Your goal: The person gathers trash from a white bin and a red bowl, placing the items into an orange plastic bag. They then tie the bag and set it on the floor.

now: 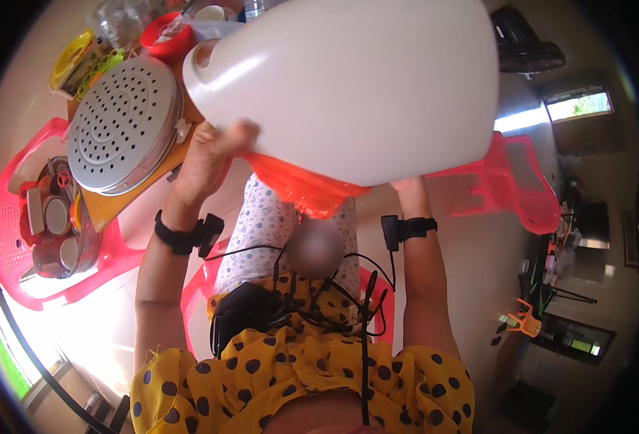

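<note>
A large white plastic container [352,87], with a handle hole in its rim at the left, is raised on its side before me. My left hand [216,144] grips it near the rim, the thumb over the outside. A red plastic bag [308,187] hangs below the container beside that hand; I cannot tell whether it is held too. My right hand [406,184] is at the lower right side of the container, where its fingers are hidden behind the wall. Both wrists carry black straps with small devices.
At left, a perforated aluminium steamer [121,122] rests on a wooden table [108,209], near a red bowl [166,37] and a yellow-lidded tub [73,57]. One pink plastic chair [5,217] holds a pan of containers; another pink chair [539,211] stands right. Black cables [363,347] cross my lap.
</note>
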Tool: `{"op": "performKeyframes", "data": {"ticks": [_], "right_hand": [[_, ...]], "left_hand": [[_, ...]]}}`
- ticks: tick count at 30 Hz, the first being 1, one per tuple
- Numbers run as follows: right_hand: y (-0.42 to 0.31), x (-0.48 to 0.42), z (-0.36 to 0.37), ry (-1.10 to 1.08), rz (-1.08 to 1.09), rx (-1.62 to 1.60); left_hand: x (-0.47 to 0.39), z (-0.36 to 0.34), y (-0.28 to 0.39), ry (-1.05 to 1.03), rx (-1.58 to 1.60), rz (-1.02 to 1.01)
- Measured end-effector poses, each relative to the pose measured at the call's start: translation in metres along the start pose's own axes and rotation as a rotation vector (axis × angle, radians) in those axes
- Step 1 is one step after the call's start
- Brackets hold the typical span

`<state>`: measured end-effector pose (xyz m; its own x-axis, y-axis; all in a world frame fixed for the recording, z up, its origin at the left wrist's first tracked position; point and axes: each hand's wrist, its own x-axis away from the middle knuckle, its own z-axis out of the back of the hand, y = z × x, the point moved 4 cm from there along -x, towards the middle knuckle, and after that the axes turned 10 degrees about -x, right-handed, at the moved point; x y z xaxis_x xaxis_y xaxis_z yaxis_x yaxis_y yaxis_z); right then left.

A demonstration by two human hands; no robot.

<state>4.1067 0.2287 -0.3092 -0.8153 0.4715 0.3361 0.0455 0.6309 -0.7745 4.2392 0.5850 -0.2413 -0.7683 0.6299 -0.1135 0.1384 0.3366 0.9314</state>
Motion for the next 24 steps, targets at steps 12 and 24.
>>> {"op": "performKeyframes", "data": {"ticks": [12, 24], "right_hand": [[-0.059, 0.021, -0.036, -0.023, 0.131, 0.308], [-0.009, 0.043, -0.049, -0.044, -0.518, 0.156]], "left_hand": [[-0.023, -0.008, 0.050, 0.036, 0.077, -0.154], [-0.020, -0.001, 0.050, 0.054, 0.129, -0.175]]}}
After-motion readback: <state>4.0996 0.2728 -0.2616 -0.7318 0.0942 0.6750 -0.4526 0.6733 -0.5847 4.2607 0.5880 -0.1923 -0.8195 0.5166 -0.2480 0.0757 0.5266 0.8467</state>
